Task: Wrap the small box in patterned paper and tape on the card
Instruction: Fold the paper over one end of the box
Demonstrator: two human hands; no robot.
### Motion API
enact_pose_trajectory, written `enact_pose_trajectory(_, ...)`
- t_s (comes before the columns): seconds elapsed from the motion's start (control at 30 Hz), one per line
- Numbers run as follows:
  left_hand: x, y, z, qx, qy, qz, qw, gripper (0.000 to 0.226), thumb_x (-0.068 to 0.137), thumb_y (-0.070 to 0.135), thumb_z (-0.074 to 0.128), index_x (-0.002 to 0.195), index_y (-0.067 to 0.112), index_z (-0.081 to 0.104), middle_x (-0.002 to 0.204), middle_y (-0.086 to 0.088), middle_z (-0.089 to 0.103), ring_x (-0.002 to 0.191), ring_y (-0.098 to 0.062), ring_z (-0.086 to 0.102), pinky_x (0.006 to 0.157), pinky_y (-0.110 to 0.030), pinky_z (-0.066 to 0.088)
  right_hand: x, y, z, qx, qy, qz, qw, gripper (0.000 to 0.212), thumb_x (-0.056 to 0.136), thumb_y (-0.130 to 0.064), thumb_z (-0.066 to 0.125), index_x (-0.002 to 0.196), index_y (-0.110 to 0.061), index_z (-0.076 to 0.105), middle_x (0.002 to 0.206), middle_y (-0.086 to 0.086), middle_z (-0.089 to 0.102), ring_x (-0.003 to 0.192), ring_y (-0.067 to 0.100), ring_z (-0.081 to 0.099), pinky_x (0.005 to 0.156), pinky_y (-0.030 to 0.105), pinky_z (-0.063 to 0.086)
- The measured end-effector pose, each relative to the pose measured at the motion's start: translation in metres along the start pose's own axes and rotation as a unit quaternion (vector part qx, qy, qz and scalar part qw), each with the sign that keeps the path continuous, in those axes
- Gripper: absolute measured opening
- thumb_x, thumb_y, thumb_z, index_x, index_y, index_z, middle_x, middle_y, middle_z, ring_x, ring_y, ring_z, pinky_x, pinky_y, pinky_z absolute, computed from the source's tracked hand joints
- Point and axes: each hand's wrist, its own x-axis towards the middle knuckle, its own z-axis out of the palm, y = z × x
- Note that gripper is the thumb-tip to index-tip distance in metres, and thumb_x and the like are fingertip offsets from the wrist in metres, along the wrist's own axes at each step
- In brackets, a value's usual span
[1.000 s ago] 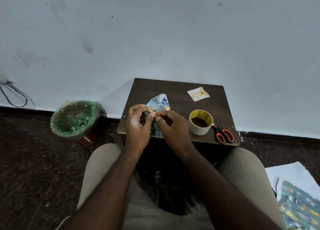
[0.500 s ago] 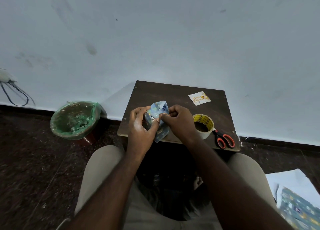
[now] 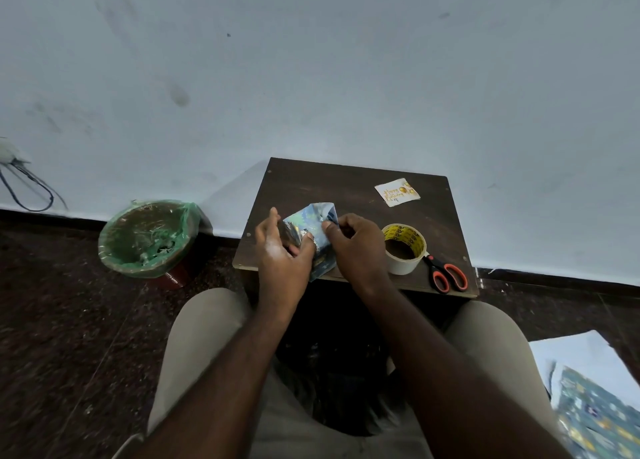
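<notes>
And there it was, the paper-wrapped box (image 3: 309, 223), held up over the near edge of the table (image 3: 346, 188), towards its left side, one loose end of blue patterned paper hanging down past that edge. The left hand (image 3: 281, 254) had it cupped from the left, fingers curled round the back and the thumb pressed flat on the front face, a firm hold. The right hand (image 3: 358, 247) came in from the other side, thumb and bent fingers pinching a fold of the paper at the top right of the parcel, a tight, narrow grip. The box itself could not be seen under the paper. On the table's near right part stood the tape roll (image 3: 403, 249), flat on its side, yellow print round the core. Just beside it, at the near right corner of the table, lay the scissors (image 3: 446, 274), orange handles towards the person, blades pointing at the roll. The card (image 3: 397, 192) lay on the far right of the table, well apart from the hands. On the floor left of the table sat a bin (image 3: 149, 238) with a green liner. On the floor right of the table and nearer the person lay a white sheet (image 3: 581, 354) and more patterned paper (image 3: 599, 420).
</notes>
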Motion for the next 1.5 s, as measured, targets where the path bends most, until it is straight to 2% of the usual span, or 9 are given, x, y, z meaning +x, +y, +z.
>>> enact_pose_trajectory(0.07, 0.0, -0.001, 0.002, 0.009, -0.008, -0.008, 1.0, 0.064, 0.091, 0.021, 0.067, 0.148, 0.008, 0.041, 0.128, 0.006, 0.039, 0.097, -0.025, 0.062, 0.092, -0.04, 0.054, 0.0, 0.0, 0.001, -0.009, 0.014, 0.0, 1.0, 0.021, 0.095, -0.036, 0.063, 0.087, -0.019, 0.072, 0.08, -0.006, 0.071, 0.069, 0.004, 0.065, 0.056, 0.023, 0.046)
enact_pose_trajectory(0.13, 0.0, -0.001, 0.002, 0.005, -0.009, -0.013, 1.0, 0.06, 0.091, 0.021, 0.067, 0.145, 0.008, 0.045, 0.124, 0.006, 0.04, 0.091, -0.024, 0.062, 0.09, -0.042, 0.055, -0.002, -0.001, 0.003, -0.026, 0.024, -0.008, 0.999, 0.022, 0.095, -0.036, 0.062, 0.087, -0.019, 0.073, 0.08, -0.005, 0.07, 0.07, 0.005, 0.064, 0.057, 0.025, 0.049)
enact_pose_trajectory(0.4, 0.001, 0.001, -0.001, 0.009, -0.017, 0.01, 1.0, 0.056, 0.087, 0.025, 0.068, 0.14, 0.013, 0.051, 0.123, 0.002, 0.042, 0.097, -0.025, 0.063, 0.088, -0.035, 0.056, -0.005, -0.004, 0.008, -0.091, 0.071, -0.054, 0.992, 0.021, 0.095, -0.03, 0.065, 0.095, -0.012, 0.077, 0.086, -0.003, 0.063, 0.075, 0.01, 0.058, 0.062, 0.027, 0.046)
enact_pose_trajectory(0.47, 0.002, 0.0, -0.001, 0.013, -0.021, 0.029, 0.999, 0.055, 0.084, 0.03, 0.065, 0.138, 0.018, 0.055, 0.12, -0.001, 0.044, 0.089, -0.02, 0.062, 0.084, -0.029, 0.055, -0.005, -0.005, 0.008, -0.095, 0.071, -0.053, 0.992, 0.021, 0.095, -0.03, 0.066, 0.094, -0.012, 0.076, 0.085, -0.004, 0.061, 0.075, 0.01, 0.058, 0.062, 0.027, 0.046)
enact_pose_trajectory(0.6, 0.003, -0.001, -0.002, 0.018, -0.023, 0.036, 0.999, 0.047, 0.087, 0.014, 0.07, 0.132, 0.019, 0.06, 0.116, -0.003, 0.044, 0.072, -0.011, 0.056, 0.073, -0.013, 0.051, -0.004, -0.007, 0.005, -0.107, 0.058, -0.055, 0.991, 0.022, 0.095, -0.03, 0.064, 0.089, -0.012, 0.074, 0.082, -0.005, 0.058, 0.069, 0.007, 0.053, 0.056, 0.021, 0.034)
enact_pose_trajectory(0.77, 0.004, -0.001, -0.003, 0.022, -0.015, 0.037, 0.999, 0.046, 0.087, 0.015, 0.071, 0.132, 0.019, 0.06, 0.116, -0.003, 0.044, 0.071, -0.01, 0.057, 0.074, -0.014, 0.05, -0.004, -0.008, -0.001, -0.124, 0.022, -0.078, 0.989, 0.02, 0.095, -0.02, 0.058, 0.089, -0.009, 0.074, 0.082, -0.004, 0.055, 0.065, 0.004, 0.049, 0.055, 0.018, 0.031)
enact_pose_trajectory(1.03, 0.004, -0.002, 0.0, 0.017, -0.016, 0.041, 0.999, 0.051, 0.086, 0.028, 0.065, 0.135, 0.02, 0.057, 0.116, -0.002, 0.044, 0.073, -0.014, 0.058, 0.078, -0.027, 0.055, -0.003, -0.005, 0.001, -0.132, 0.04, -0.075, 0.988, 0.023, 0.097, -0.028, 0.059, 0.096, -0.012, 0.076, 0.084, -0.005, 0.058, 0.068, 0.005, 0.051, 0.055, 0.016, 0.032)
enact_pose_trajectory(1.27, 0.005, 0.004, 0.007, -0.005, -0.001, -0.047, 0.999, 0.065, 0.088, 0.021, 0.07, 0.146, 0.013, 0.042, 0.129, 0.0, 0.041, 0.113, -0.024, 0.058, 0.096, -0.035, 0.051, 0.0, -0.003, 0.002, -0.146, 0.055, -0.072, 0.985, 0.024, 0.096, -0.031, 0.061, 0.092, -0.013, 0.076, 0.084, -0.003, 0.062, 0.069, 0.006, 0.052, 0.055, 0.018, 0.03)
enact_pose_trajectory(1.5, 0.013, 0.01, 0.021, -0.011, 0.028, -0.079, 0.996, 0.053, 0.079, 0.025, 0.074, 0.126, 0.014, 0.053, 0.123, -0.011, 0.057, 0.116, -0.025, 0.053, 0.1, -0.042, 0.045, -0.005, -0.006, 0.004, -0.14, 0.053, -0.064, 0.987, 0.024, 0.095, -0.032, 0.063, 0.082, -0.016, 0.076, 0.076, -0.004, 0.071, 0.063, 0.005, 0.057, 0.052, 0.015, 0.035)
